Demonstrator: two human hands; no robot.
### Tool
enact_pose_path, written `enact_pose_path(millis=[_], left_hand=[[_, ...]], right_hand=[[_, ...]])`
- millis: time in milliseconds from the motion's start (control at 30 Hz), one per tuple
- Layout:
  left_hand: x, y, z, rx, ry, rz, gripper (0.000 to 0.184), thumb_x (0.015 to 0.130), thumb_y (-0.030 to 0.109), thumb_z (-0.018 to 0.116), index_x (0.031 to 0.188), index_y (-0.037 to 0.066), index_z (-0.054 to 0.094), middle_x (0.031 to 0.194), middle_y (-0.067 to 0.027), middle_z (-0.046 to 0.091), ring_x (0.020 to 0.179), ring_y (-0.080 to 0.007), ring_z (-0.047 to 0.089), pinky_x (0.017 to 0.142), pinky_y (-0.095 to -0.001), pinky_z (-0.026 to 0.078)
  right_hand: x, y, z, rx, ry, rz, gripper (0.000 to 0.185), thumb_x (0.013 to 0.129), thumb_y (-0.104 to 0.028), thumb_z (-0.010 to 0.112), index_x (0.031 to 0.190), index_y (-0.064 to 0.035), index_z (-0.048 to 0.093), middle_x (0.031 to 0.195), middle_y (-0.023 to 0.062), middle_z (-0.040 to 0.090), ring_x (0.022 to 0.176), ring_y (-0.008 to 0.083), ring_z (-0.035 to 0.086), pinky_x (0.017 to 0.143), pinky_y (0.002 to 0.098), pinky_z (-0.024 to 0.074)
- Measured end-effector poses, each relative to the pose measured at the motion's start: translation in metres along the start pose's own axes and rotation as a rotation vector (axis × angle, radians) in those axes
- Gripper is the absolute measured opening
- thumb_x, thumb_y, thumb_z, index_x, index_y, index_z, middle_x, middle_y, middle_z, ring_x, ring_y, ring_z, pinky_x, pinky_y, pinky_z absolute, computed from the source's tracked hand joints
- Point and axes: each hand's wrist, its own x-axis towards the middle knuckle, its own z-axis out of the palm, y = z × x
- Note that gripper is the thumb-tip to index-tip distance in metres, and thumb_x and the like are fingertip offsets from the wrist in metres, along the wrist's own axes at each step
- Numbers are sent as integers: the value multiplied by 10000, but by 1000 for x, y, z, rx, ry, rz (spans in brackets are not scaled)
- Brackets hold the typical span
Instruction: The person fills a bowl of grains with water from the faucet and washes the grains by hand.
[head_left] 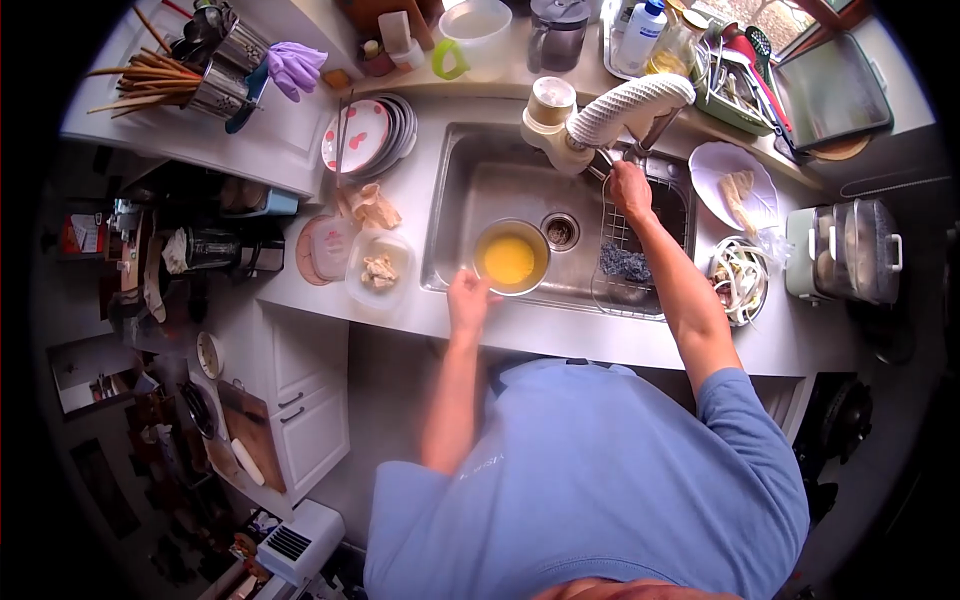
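Observation:
A round metal bowl (pixel 541 278) with yellow liquid in it is over the left front part of the sink (pixel 470 170). My left hand (pixel 468 300), slightly blurred, is closed at the bowl's lower left rim. With my arm stretched forward, my right hand (pixel 630 187) is closed on the faucet handle (pixel 601 163) behind the sink. A white ribbed cover (pixel 630 100) wraps the spout, and a cream filter (pixel 552 105) hangs from its end. Whether water runs cannot be made out. Right of the bowl, the drain (pixel 561 232) shows in the sink floor.
Left of the sink are a plastic container (pixel 378 297) with pale food pieces and stacked plates (pixel 355 135). A wire rack (pixel 650 215) with a dark scrubber (pixel 625 264) occupies the sink's right side. Farther right are a white plate (pixel 705 165), a bowl of pale strips (pixel 738 280) and a steamer (pixel 830 250).

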Motion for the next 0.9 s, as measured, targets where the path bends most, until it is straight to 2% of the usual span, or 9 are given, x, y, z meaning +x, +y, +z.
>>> enact_pose_path(millis=[233, 333, 467, 533, 600, 667, 800, 833, 900], left_hand=[[15, 14, 3, 49, 26, 30, 149, 939, 28, 595, 853, 45, 474, 762, -32, 543, 602, -95, 587, 561, -253, 603], [23, 15, 2, 27, 38, 43, 141, 938, 19, 590, 857, 40, 476, 759, -35, 537, 605, -100, 593, 556, -256, 606], [25, 19, -1, 11, 41, 43, 137, 939, 17, 584, 859, 37, 474, 768, -41, 543, 613, -104, 604, 547, -254, 606], [25, 25, -2, 5, 38, 41, 137, 939, 18, 582, 859, 35, 473, 772, -43, 544, 618, -104, 608, 543, -251, 605], [27, 27, -2, 8, 42, 40, 137, 937, 18, 584, 860, 31, 472, 773, -44, 544, 611, -105, 608, 541, -249, 605], [30, 24, -3, 11, 34, 46, 137, 935, 20, 587, 860, 28, 472, 774, -46, 544, 607, -109, 611, 543, -250, 607], [42, 16, -4, 16, -1, 79, 140, 929, 22, 593, 857, 24, 473, 777, -52, 545, 613, -121, 620, 563, -263, 620], [42, 17, -3, 30, -6, 80, 140, 929, 22, 593, 856, 24, 473, 778, -53, 544, 618, -122, 621, 565, -265, 622], [41, 21, -1, 45, -12, 86, 141, 927, 21, 593, 853, 23, 473, 778, -54, 542, 622, -123, 620, 566, -267, 623]], right_hand=[[1, 13, -2, -30, -134, 45, 235, 941, -226, 515, 925, -41, 659, 882, 232, 666, 908, 428, 634, 784, 509, 501], [0, 10, -10, -16, -176, 22, 233, 937, -227, 522, 986, -47, 661, 987, 216, 673, 945, 425, 631, 789, 503, 504], [-15, -10, -34, 152, 195, -105, 229, 934, -258, 514, 1022, -93, 646, 1080, 141, 624, 992, 404, 609, 802, 467, 516], [-26, -55, -88, 325, 212, -32, 179, 867, -137, 626, 1041, -95, 629, 1042, 115, 600, 911, 329, 631, 792, 405, 517], [-22, -81, -122, 299, 535, -340, 242, 817, -74, 663, 1056, -101, 633, 1065, 102, 605, 954, 306, 614, 848, 404, 496], [-15, -130, -170, 156, 713, -538, 305, 792, -78, 681, 1093, -111, 648, 1139, 87, 615, 1090, 311, 576, 966, 414, 436], [17, -170, -188, -167, 426, -619, 357, 838, -236, 675, 1181, -139, 649, 1254, 53, 598, 1277, 257, 473, 1124, 464, 264], [20, -170, -180, -239, 392, -619, 314, 852, -303, 667, 1115, -131, 661, 1187, 35, 607, 1259, 242, 475, 1141, 500, 211], [19, -172, -176, -257, 357, -606, 240, 833, -296, 679, 993, -118, 655, 1046, 32, 589, 1194, 241, 492, 1142, 514, 192]])
